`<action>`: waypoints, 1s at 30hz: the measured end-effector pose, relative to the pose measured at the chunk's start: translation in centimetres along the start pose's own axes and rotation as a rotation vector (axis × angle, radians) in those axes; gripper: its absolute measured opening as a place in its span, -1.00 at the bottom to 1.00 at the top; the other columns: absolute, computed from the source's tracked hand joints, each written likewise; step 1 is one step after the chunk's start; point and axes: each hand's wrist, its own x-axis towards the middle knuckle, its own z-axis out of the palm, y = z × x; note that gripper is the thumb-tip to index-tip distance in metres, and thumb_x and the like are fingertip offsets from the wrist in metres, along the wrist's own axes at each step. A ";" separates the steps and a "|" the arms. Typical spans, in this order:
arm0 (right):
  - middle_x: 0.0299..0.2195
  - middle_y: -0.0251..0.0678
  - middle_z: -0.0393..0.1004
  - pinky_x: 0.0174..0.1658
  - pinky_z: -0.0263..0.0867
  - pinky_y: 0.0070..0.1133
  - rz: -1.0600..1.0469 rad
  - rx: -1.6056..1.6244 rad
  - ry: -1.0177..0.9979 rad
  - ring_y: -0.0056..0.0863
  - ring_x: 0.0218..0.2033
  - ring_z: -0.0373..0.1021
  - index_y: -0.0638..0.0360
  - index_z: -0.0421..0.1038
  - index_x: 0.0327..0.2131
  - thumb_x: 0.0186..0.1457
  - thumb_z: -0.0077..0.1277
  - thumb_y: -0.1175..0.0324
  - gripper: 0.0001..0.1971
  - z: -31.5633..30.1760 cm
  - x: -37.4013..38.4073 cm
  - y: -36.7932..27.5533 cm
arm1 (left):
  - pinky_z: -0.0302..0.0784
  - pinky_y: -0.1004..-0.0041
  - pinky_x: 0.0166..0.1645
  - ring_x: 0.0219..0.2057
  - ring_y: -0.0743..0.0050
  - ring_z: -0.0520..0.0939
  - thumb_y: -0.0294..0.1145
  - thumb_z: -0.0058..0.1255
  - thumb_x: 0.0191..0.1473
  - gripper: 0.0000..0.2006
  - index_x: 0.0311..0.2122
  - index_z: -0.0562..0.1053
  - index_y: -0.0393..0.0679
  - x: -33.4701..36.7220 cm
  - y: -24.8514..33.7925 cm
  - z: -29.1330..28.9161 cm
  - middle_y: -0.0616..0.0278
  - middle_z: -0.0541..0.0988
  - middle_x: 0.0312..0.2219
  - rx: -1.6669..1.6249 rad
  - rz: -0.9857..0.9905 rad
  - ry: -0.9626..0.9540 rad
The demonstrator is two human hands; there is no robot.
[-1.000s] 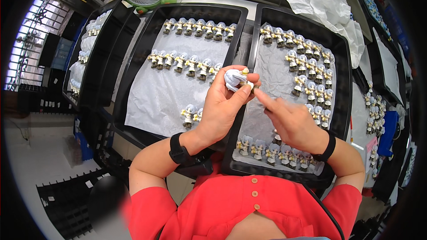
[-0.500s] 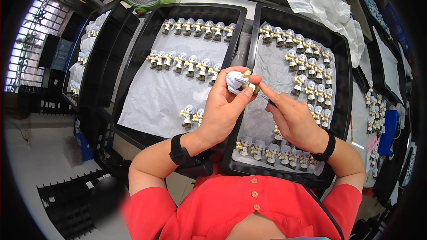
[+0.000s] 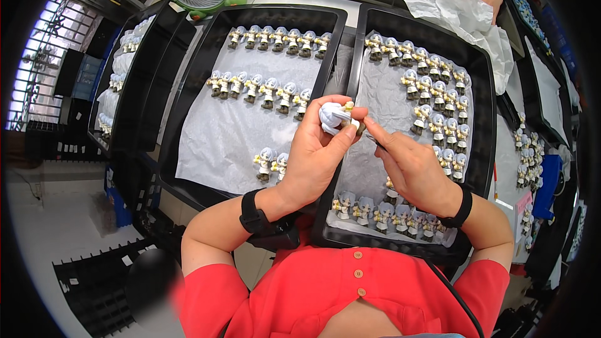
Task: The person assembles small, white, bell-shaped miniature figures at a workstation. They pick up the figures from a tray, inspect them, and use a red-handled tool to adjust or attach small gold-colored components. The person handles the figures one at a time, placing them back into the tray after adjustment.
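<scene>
Working above a black left tray [image 3: 282, 15] and a black right tray [image 3: 481, 125], lined with crinkled white paper [image 3: 231, 138] and bearing rows of small silver-haired figurines [image 3: 269, 91]. Holding left hand [image 3: 316, 159] up by the adjoining tray rims, with right hand [image 3: 413, 166] facing it from the other side. Pinching a held figurine [image 3: 330, 114] between left thumb and fingers, in the air over those rims. Reaching rightward out of the left grip, toward the right fingertips; nearer the left hand, but close to both. Pointing head-left and feet-right, with long axis roughly across the body and tipped slightly toward the wearer at the foot end. Showing silver-grey hair, with no face to be made out. Closing right thumb and index finger on what looks like a slim dark tool [image 3: 379, 143], too covered to name further. Setting the right index fingertip right by the brown boots [image 3: 360, 128]; cannot tell whether touching.
</scene>
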 end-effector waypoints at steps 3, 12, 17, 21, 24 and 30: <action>-0.50 -0.17 0.36 -0.52 0.31 -0.40 0.015 -0.007 -0.022 -0.20 -0.54 0.37 0.20 0.13 0.10 -0.04 -0.07 0.59 -0.44 -0.1 0.0 -0.1 | 0.39 0.39 0.05 -0.05 0.47 0.44 -0.52 -0.12 0.12 -0.65 0.02 0.17 -0.13 0.0 0.1 0.1 0.13 0.42 -0.06 0.009 -0.003 0.003; -0.49 -0.15 0.36 -0.52 0.32 -0.40 0.024 0.015 -0.039 -0.19 -0.54 0.37 0.21 0.14 0.10 -0.03 -0.07 0.58 -0.46 -0.3 0.1 -0.2 | 0.39 0.41 0.04 -0.05 0.47 0.44 -0.52 -0.13 0.13 -0.66 0.02 0.17 -0.13 0.0 0.0 0.1 0.13 0.42 -0.07 0.017 0.006 0.000; -0.50 -0.15 0.36 -0.52 0.32 -0.41 0.024 0.007 -0.048 -0.19 -0.55 0.37 0.21 0.14 0.10 -0.03 -0.07 0.58 -0.46 -0.4 0.1 -0.3 | 0.40 0.41 0.04 -0.05 0.47 0.44 -0.52 -0.12 0.13 -0.66 0.01 0.17 -0.14 0.0 0.1 0.1 0.13 0.42 -0.07 0.039 -0.001 0.003; -0.50 -0.15 0.36 -0.52 0.32 -0.40 0.029 -0.003 -0.053 -0.19 -0.56 0.37 0.21 0.14 0.10 -0.02 -0.08 0.58 -0.46 -0.5 0.1 -0.4 | 0.40 0.41 0.04 -0.05 0.46 0.44 -0.52 -0.12 0.13 -0.66 0.02 0.17 -0.14 0.0 -0.1 0.0 0.13 0.42 -0.07 0.040 0.013 -0.003; -0.50 -0.16 0.36 -0.54 0.32 -0.41 0.031 -0.012 -0.056 -0.19 -0.57 0.37 0.21 0.15 0.09 -0.02 -0.08 0.58 -0.47 -0.5 0.1 -0.3 | 0.40 0.41 0.04 -0.05 0.46 0.44 -0.52 -0.13 0.13 -0.66 0.02 0.17 -0.15 0.0 -0.1 0.0 0.12 0.42 -0.07 0.051 0.000 -0.001; -0.52 -0.16 0.35 -0.55 0.32 -0.41 0.020 0.007 -0.037 -0.19 -0.58 0.37 0.22 0.16 0.09 -0.02 -0.08 0.58 -0.48 -0.4 0.1 -0.3 | 0.39 0.42 0.04 -0.05 0.46 0.44 -0.53 -0.14 0.13 -0.65 0.02 0.16 -0.15 0.0 0.0 0.2 0.12 0.42 -0.07 0.068 0.004 0.000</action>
